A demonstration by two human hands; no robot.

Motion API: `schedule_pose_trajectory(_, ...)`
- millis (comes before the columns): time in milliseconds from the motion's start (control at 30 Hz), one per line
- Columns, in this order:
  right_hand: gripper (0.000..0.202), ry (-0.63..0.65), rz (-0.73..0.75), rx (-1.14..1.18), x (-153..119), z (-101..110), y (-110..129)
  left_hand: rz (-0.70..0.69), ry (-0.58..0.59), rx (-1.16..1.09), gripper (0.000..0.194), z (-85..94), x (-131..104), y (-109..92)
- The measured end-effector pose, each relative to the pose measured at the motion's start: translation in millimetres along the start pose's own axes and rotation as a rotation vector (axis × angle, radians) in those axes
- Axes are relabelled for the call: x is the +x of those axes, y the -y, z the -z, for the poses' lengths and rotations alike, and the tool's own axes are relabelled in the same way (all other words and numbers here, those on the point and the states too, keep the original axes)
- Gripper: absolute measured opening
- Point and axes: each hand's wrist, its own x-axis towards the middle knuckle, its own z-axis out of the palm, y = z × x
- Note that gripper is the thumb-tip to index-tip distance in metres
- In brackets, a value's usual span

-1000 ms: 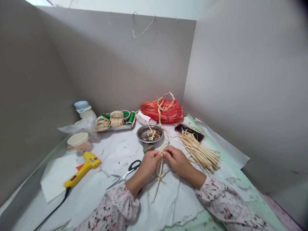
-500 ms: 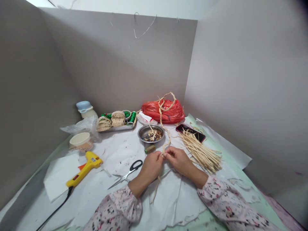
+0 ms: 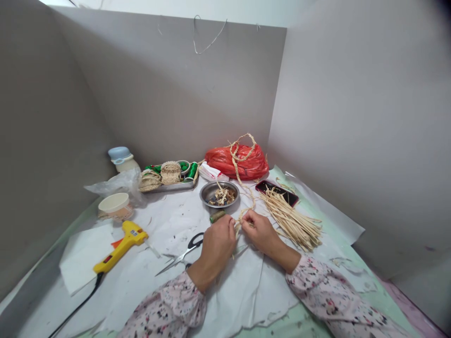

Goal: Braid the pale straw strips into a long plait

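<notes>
A braided straw cord (image 3: 251,195) runs from a loop on the red plastic bag (image 3: 225,162) down to my hands. My left hand (image 3: 220,237) pinches straw strands at the cord's near end, its back turned up. Close beside it on the right, my right hand (image 3: 259,230) is closed on the end of the braid. Loose strand ends hang below, partly hidden by my left hand. To the right lies a bundle of straw strips (image 3: 291,218), its far end over a dark phone (image 3: 282,192).
Scissors (image 3: 181,257) and a yellow glue gun (image 3: 121,246) with a cord lie left of my hands. Farther back stand a metal bowl of scraps (image 3: 202,195), a tray (image 3: 176,186) of braids and green thread, a paper cup (image 3: 114,204) and a bottle (image 3: 123,159). Grey panels enclose the table.
My left hand has turned, showing more of its back, and my fingers have moved slightly apart. The cord near them bends farther right. The whole view has shifted slightly.
</notes>
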Motion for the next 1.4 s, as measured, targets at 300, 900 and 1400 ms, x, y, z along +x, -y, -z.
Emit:
schedule_pose_trajectory(300, 0.010, -0.010, -0.069, 0.110, 0.5, -1.2, 0.9, -0.034, 0.088, -0.147, 0.033, -2.0, -1.2, -5.8)
schedule_pose_trajectory(900, 0.016, -0.111, -0.232, 0.419, 4.6, -5.7, -2.3, -0.098, 0.174, 0.269, 0.031, -11.6, -10.2, -26.9)
schedule_pose_trajectory(1400, 0.007, -0.075, -0.366, 0.531, 5.6, -7.8, -1.7, -0.157, 0.241, 0.275, 0.029, -11.8, -11.4, -33.1)
